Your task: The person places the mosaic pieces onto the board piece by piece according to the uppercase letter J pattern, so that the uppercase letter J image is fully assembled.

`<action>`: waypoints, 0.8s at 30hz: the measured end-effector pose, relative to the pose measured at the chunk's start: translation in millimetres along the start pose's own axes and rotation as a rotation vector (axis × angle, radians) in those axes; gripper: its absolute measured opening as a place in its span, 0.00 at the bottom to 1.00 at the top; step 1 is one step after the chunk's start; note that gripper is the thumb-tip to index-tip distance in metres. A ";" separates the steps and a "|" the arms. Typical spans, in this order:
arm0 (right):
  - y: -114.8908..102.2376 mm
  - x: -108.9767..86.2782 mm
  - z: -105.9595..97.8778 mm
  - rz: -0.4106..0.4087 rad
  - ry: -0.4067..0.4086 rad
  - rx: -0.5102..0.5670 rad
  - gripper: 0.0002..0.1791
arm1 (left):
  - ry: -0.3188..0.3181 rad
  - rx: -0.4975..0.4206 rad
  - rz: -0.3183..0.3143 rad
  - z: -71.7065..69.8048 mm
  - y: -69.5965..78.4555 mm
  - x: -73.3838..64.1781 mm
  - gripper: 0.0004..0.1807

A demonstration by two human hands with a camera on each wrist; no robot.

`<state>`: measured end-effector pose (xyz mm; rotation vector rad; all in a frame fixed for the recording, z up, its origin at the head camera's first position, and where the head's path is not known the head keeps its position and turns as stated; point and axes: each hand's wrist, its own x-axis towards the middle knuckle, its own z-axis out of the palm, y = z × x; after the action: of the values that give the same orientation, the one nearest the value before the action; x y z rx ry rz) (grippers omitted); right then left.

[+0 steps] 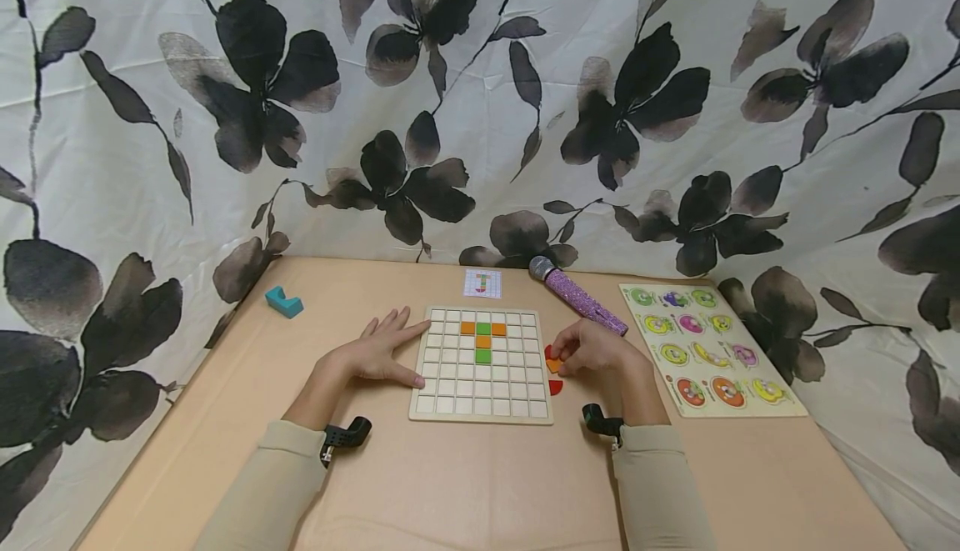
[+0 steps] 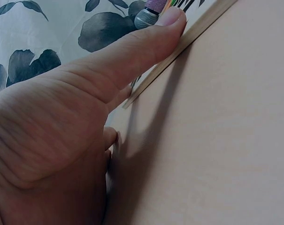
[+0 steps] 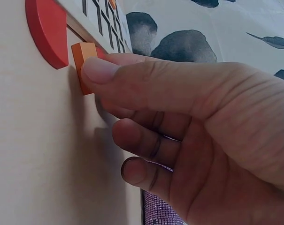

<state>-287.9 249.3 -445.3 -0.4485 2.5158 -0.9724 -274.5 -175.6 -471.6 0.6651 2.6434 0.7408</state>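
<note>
A white grid board [image 1: 447,388] lies on the table, with several orange and green squares [image 1: 483,356] in its upper middle cells. My left hand [image 1: 381,353] is spread at the board's left side, fingers straight, and its thumb [image 2: 146,44] rests on the board's edge. At the board's right edge, my right hand [image 1: 600,348] pinches a small orange block [image 3: 84,50] between thumb and index finger. A red half-round piece [image 3: 49,35] lies beside the block, flat on the table. Another red piece [image 1: 548,353] is partly hidden by the right hand.
A small pattern card [image 1: 482,283] lies behind the board. A glittery purple microphone [image 1: 581,297] lies behind my right hand. To the right is a board with fruit pictures [image 1: 708,351]; a turquoise block [image 1: 284,303] sits far left. A floral cloth [image 1: 517,117] hangs behind the table.
</note>
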 end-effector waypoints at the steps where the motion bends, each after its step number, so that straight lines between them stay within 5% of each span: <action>1: 0.4 0.2 0.2 0.002 0.001 0.001 0.11 | 0.000 0.000 0.001 -0.1 -0.1 0.0 0.61; 24: 1.9 -0.2 1.8 -0.035 -0.019 0.001 0.12 | 0.003 0.000 0.002 -0.1 0.5 -1.1 0.61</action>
<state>-287.2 249.7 -447.8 -0.5005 2.4984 -0.9772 -273.5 -175.8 -471.1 0.6671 2.6459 0.7430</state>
